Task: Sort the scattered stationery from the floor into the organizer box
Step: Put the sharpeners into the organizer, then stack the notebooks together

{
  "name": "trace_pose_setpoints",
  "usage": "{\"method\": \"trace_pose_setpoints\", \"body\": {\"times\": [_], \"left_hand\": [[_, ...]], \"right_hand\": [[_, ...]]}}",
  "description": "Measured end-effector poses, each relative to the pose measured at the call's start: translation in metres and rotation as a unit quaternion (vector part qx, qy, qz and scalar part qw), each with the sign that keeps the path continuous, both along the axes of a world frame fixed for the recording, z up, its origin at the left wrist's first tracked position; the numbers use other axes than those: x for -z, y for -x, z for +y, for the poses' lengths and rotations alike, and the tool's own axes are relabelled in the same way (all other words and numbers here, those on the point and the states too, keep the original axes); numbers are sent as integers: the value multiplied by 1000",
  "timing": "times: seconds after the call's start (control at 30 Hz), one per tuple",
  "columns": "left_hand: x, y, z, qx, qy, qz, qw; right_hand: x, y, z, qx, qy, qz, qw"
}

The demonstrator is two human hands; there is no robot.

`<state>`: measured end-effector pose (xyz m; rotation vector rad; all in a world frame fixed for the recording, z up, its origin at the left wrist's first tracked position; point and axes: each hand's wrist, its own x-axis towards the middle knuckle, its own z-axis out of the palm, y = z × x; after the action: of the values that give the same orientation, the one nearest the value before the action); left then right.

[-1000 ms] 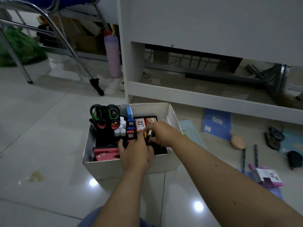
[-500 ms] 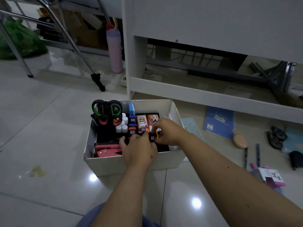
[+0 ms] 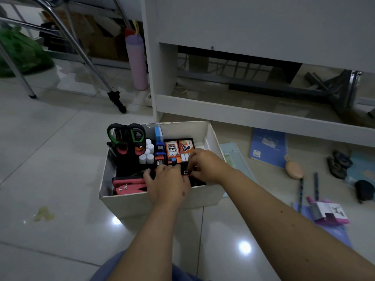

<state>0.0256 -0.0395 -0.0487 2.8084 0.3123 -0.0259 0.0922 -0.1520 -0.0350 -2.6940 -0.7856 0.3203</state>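
White organizer box [image 3: 129,201] at frame centre, its right wall close to the white desk's lower rail [image 3: 263,120]. Both hands reach over the near rim — left hand [image 3: 167,184] lying on the black tray, fingers loosely bent; right hand [image 3: 207,165] curled, fingertips meeting a small item, too hidden to identify. Scissors [image 3: 126,138] stand upper left in the box; pencils [image 3: 301,191] lie on open tile at right — bare floor at left
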Motion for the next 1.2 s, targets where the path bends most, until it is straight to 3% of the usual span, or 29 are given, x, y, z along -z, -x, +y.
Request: {"method": "trace_pose_setpoints", "body": {"times": [0.33, 0.53, 0.8, 0.97, 1.2], "left_hand": [[3, 0, 0, 23, -32, 18, 999], [3, 1, 0, 24, -46, 22, 998], [2, 5, 0, 16, -17, -17, 1000], [-6, 8, -3, 4, 53, -84, 995], [-23, 16, -51, 148, 50, -86, 984]], "right_hand": [[18, 6, 3, 44, -1, -11, 999], [8, 11, -7, 19, -10, -6, 1000], [-9, 26, -32, 101, -77, -14, 992], [-17, 30, -54, 165, -144, -23, 975], [-19, 51, -86, 193, -143, -23, 970]]}}
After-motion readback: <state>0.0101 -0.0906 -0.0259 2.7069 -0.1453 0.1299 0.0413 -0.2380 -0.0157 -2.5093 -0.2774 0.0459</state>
